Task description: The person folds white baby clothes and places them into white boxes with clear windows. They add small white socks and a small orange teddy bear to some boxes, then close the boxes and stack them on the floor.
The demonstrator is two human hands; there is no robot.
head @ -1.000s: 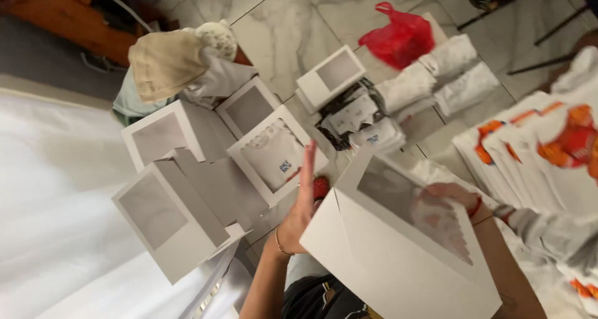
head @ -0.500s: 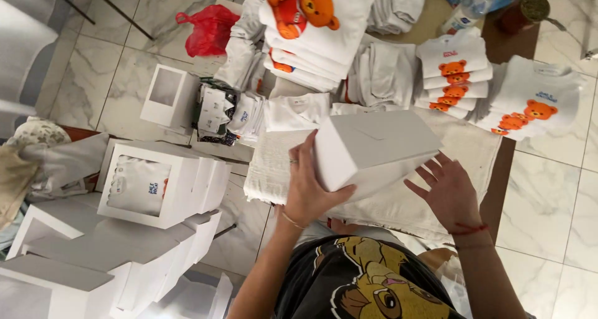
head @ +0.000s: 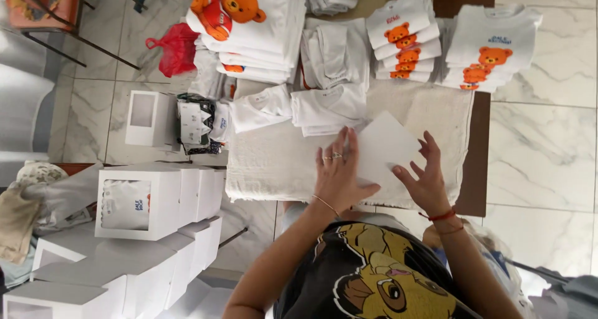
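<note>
Both hands press flat, fingers spread, on a white box [head: 387, 146] lying on the towel [head: 274, 163]: left hand [head: 338, 176] at its 8 o'clock edge, right hand [head: 425, 180] at 5 o'clock. Folded shirts [head: 327, 107] lie at 11 o'clock.

There was only one view, from a camera worn on the person's head, and it looked almost straight down. The wearer's chest and printed shirt [head: 374, 269] filled the bottom edge, so it sat close above the work, with both forearms reaching up the frame from there. The cloth-covered table [head: 274, 163] lay near the middle, well within arm's reach. Stacks of folded shirts [head: 249, 38] ran along the far, top edge, and white boxes [head: 156, 200] and marble floor [head: 542, 157] showed at the sides.
</note>
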